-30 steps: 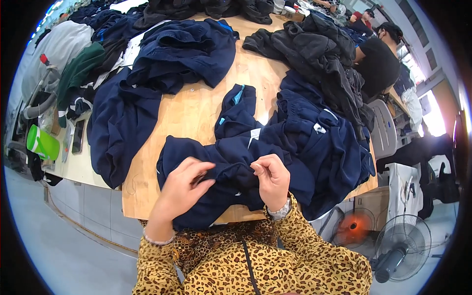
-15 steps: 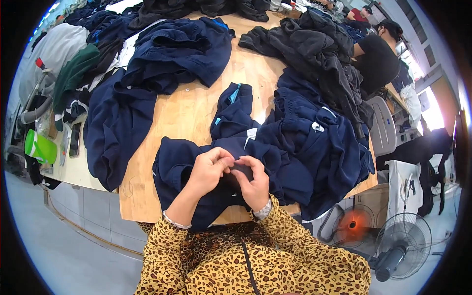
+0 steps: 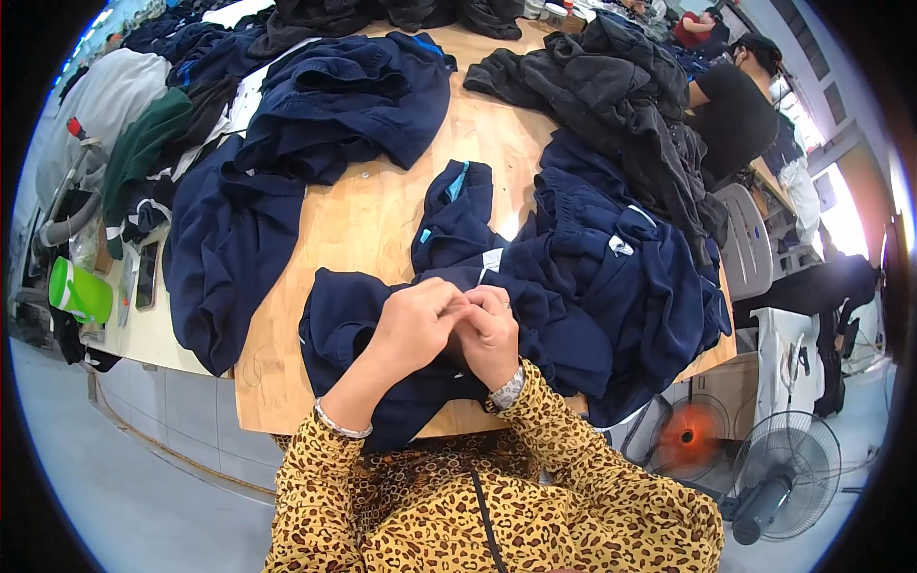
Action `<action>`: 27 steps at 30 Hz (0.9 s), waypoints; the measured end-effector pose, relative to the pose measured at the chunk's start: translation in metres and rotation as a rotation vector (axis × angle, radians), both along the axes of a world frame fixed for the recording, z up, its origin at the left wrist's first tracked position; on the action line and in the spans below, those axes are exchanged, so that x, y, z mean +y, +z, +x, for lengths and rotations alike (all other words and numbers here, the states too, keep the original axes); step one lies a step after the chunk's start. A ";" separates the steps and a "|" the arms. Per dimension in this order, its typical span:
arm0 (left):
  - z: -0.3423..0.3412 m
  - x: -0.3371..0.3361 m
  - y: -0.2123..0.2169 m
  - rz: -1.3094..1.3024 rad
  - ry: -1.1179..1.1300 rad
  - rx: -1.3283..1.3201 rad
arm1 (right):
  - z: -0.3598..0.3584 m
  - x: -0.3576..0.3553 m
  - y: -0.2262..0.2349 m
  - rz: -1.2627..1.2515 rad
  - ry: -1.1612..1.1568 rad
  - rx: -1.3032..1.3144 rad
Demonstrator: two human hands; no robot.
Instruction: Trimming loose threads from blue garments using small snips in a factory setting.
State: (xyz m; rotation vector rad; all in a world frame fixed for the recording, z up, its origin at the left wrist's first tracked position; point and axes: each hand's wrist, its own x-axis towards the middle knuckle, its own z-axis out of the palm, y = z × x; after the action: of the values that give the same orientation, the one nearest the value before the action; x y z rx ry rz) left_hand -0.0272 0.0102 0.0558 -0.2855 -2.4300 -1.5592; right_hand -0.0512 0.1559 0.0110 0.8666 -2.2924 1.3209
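Note:
My left hand and my right hand meet above a dark navy garment spread at the table's near edge. Both have thumb and fingers pinched together, the fingertips touching. Whatever lies between them is too small or too hidden to make out. Just beyond my hands, a white label shows on the cloth, and a light-blue strip lines an upper part of the garment. To the right it runs into a crumpled navy heap with a gathered waistband.
More navy garments lie at the left, and a black garment pile at the far right of the wooden table. A green container and a phone sit left. Fans, a grey chair and a person are right.
My hands have drawn together, fingertips now overlapping. The right hand's fingers have curled in more, and the left hand has turned slightly. The garments lie almost as before.

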 end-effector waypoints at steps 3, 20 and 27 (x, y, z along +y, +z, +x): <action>-0.001 -0.006 0.005 0.148 -0.154 -0.007 | -0.002 0.004 0.002 -0.059 -0.081 -0.063; -0.004 -0.018 -0.033 0.704 -0.306 -1.066 | 0.011 0.033 0.009 -0.624 0.354 -1.138; 0.019 -0.012 -0.011 0.262 -0.053 -0.580 | 0.008 0.034 0.013 -0.540 0.311 -1.031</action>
State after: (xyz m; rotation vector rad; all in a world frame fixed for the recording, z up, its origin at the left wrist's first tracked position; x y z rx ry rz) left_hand -0.0082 -0.0018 0.0450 0.1818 -2.5720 -2.2030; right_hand -0.0436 0.1901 0.0244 0.3702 -2.1998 2.8504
